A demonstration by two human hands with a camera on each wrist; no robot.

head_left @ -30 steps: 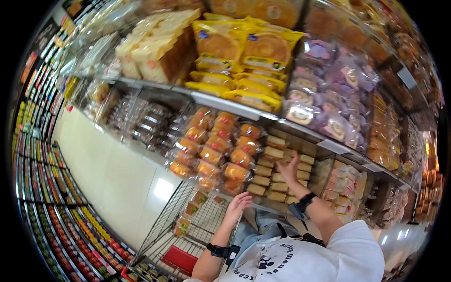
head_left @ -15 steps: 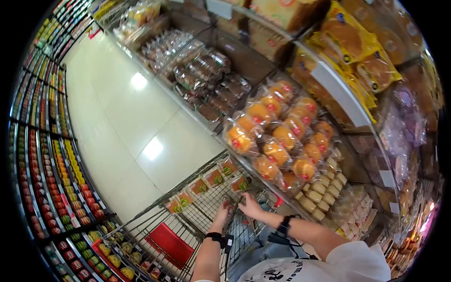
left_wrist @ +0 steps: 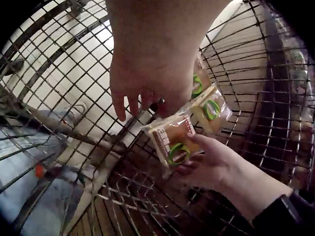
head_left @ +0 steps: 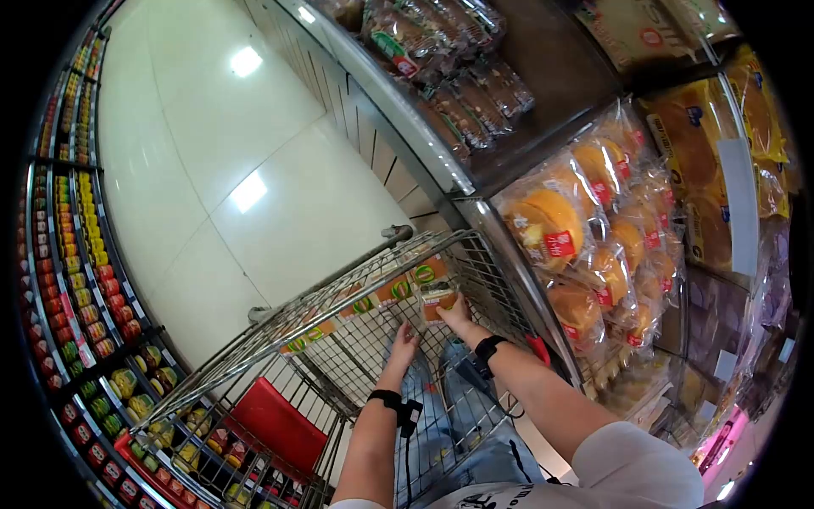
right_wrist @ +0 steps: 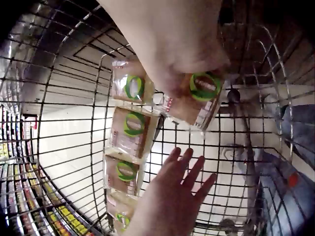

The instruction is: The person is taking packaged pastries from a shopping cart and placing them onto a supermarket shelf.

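Note:
My right hand grips a clear-wrapped packet of sliced bread or cake with a green oval logo, inside the wire shopping cart. In the right wrist view the held packet lies tilted beside a row of similar packets along the cart's far side. My left hand hangs over the basket to the left, fingers loosely spread and holding nothing. In the left wrist view its fingertips come close to the held packet's edge.
On the right stands a bakery shelf with wrapped round buns and brown wrapped cakes. The cart has a red panel at its left. Shelves of jars and tins line the far left, across a pale tiled floor.
My right hand has left the bakery shelf, come over to the cart and now holds a packet there. The left hand has also moved in over the basket. The head view has swung toward the cart.

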